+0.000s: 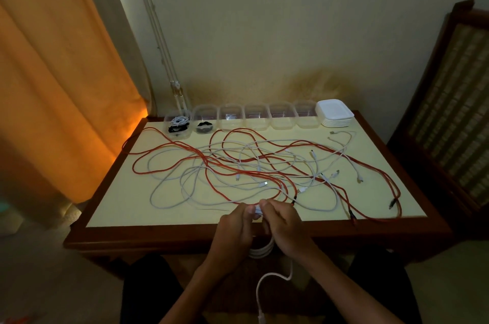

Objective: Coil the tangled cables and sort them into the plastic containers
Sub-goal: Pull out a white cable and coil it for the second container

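Dangling below my hands, a white cable point(267, 281) is hanging loose while my left hand point(234, 228) and right hand point(283, 228) are both pinching its coil point(260, 251) closed-fingered. Beyond them, red and white cables point(238, 165) are sprawling tangled across the counter point(119, 207); farthest, clear containers point(256, 116) are lining its back edge.

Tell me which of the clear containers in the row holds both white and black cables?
The leftmost container, nearest the curtain. Its neighbour holds only black; the others look empty.
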